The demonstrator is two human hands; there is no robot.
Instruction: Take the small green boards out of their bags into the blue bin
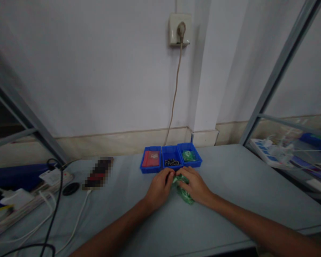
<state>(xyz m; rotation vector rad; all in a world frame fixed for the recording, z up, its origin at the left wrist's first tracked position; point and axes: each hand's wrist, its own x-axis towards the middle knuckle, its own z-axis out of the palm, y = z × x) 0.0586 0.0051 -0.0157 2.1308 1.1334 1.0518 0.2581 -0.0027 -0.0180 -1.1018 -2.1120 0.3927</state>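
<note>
A crinkled green plastic bag [186,195] is between my two hands, just above the grey tabletop. My right hand [196,185] is closed around its upper part, and the lower end hangs out below the fingers. My left hand [158,189] has its fingers curled and pinched at the bag's top edge, where the fingertips of both hands nearly meet. What lies inside the bag cannot be made out. Just beyond the hands stand three joined blue bins: the left bin [150,170] has a red packet [151,159], the middle one small dark metal parts [172,162], the right one green bags [188,156].
A pixelated phone-like object [99,173] lies at left with a white cable. Beside it are a round black disc [71,189] and a power strip [29,203] with chargers. Another power strip [269,153] stands at right, past a grey metal post [273,82]. A wall socket [180,30] holds a plug.
</note>
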